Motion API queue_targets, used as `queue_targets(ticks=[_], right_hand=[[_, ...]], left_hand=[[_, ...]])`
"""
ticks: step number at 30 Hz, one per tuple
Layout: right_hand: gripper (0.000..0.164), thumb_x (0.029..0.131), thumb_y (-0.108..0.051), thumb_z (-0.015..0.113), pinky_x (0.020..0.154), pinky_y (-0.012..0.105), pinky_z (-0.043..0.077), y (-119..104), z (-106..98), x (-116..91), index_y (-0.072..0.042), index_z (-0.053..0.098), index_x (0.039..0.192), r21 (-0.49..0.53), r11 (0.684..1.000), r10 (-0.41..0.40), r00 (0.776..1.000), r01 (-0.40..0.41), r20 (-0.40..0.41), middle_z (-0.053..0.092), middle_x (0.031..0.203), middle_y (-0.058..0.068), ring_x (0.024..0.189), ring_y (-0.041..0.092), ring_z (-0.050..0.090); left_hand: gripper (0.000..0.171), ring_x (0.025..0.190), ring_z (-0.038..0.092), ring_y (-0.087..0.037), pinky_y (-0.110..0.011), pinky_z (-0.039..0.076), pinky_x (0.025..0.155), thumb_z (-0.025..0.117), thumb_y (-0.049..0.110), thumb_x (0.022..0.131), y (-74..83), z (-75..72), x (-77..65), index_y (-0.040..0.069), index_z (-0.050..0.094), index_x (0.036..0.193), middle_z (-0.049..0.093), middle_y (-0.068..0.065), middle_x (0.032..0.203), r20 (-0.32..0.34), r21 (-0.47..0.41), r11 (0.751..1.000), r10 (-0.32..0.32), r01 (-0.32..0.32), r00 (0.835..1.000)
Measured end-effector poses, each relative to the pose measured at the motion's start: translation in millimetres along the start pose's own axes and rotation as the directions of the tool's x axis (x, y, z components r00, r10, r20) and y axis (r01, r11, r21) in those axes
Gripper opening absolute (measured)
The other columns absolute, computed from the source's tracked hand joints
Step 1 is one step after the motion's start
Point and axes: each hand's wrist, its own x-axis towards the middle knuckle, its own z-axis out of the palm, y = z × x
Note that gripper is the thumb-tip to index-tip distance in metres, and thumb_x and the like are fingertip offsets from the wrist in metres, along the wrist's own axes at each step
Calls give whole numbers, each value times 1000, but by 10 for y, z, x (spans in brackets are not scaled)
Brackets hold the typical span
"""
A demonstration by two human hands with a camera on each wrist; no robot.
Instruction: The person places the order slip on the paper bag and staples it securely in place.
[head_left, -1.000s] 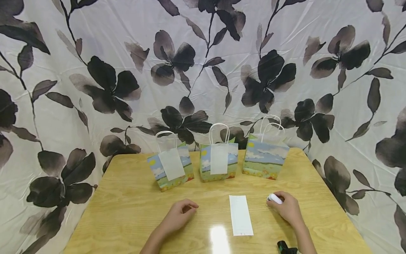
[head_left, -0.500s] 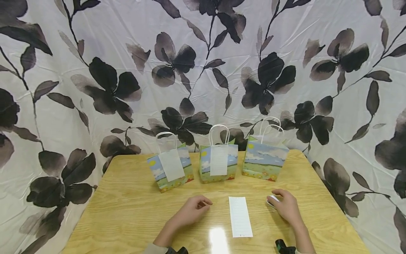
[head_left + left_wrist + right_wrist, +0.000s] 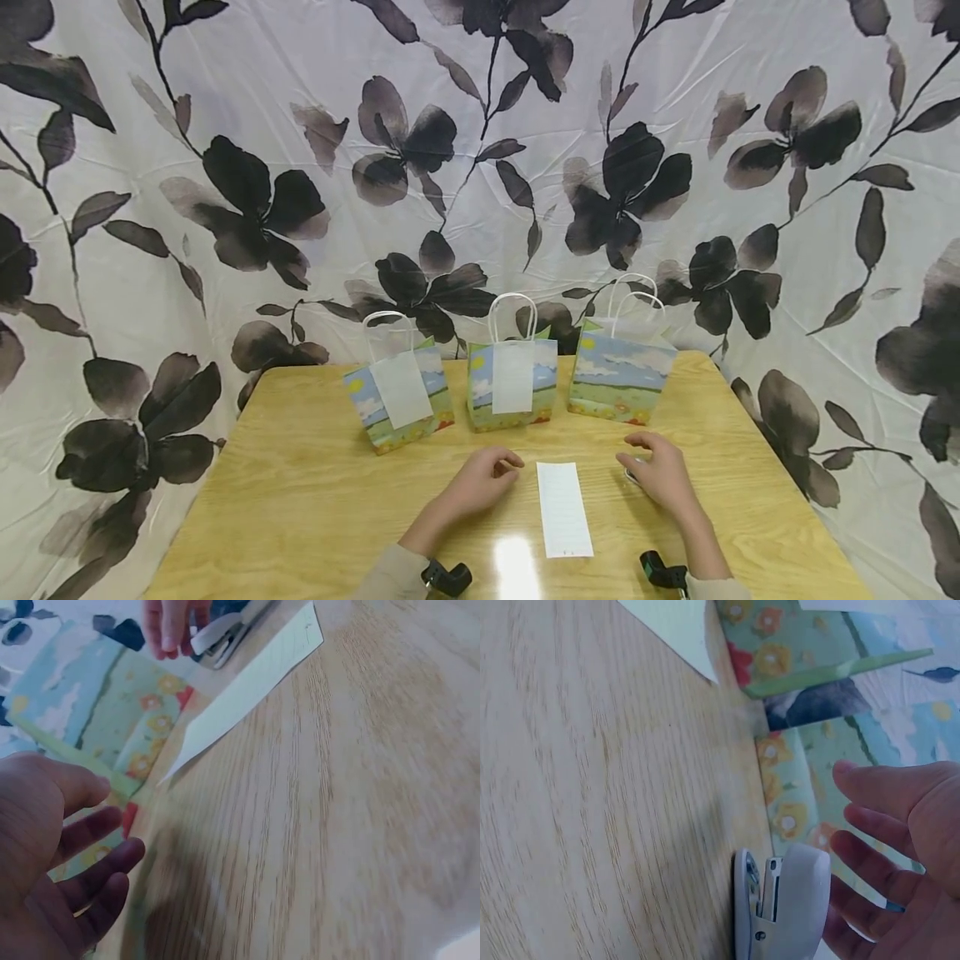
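**A:** ok, where are we at here? Looks like a lull between moves to me.

**B:** Same read. Call the loose white slip (image 3: 565, 510) the clock's centre: it's lying flat on the counter (image 3: 300, 500), nothing on it. The stapler (image 3: 802, 900) sits at 2 o'clock, mostly hidden under the right hand (image 3: 663, 475) in the head view.

**A:** So is that hand gripping it?

**B:** Nope. Fingers are loosely bent with a wide gap from the thumb, and the stapler rests on the counter beside them. (Can't tell if a fingertip is brushing it, the angle's awkward.) The left hand (image 3: 483, 482) is near 10 o'clock, just beside the slip, relaxed, thumb well away from the fingers, holding nothing.

**A:** And the bags?

**B:** Leftmost bag (image 3: 435, 379) at 10 o'clock, middle bag (image 3: 543, 383) at 11, each with a white slip on its front. The plain-fronted bag (image 3: 622, 375) at 1 has none showing.

**A:** So I'd guess the loose one's meant for that bag?

**B:** My bet too, step being "get the slip". I'd say the next move calls for pinching its edge with the fingertips; paper that flat could just skid.
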Motion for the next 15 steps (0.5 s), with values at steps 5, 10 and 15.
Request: queue_targets(ticks=[5, 10, 15], right_hand=[[36, 90, -17, 73, 92, 53, 44, -63, 4, 19, 1, 64, 119, 17, 1000, -1, 1000, 1, 8, 62, 118, 18, 114, 38, 53], [36, 91, -18, 71, 92, 54, 44, -107, 6, 25, 2, 64, 120, 31, 999, 12, 1000, -13, 11, 61, 119, 18, 114, 39, 52], [35, 91, -18, 71, 91, 54, 44, -90, 16, -15, 2, 64, 120, 37, 999, 22, 1000, -22, 3, 61, 119, 18, 115, 39, 52]], left_hand=[[18, 92, 63, -9, -29, 52, 76, 60, 19, 98, 22, 67, 152, 11, 67, 113, 65, 3, 109, -18, -40, 999, -1, 0, 1000], [20, 88, 65, -10, -27, 52, 71, 63, 19, 96, 62, 120, 267, 7, 69, 111, 67, 1, 103, -28, -43, 999, -16, 15, 999], [24, 85, 64, -7, -27, 52, 72, 70, 25, 91, 48, 198, 339, 9, 72, 109, 69, 4, 100, -22, 21, 999, -40, 41, 999]])
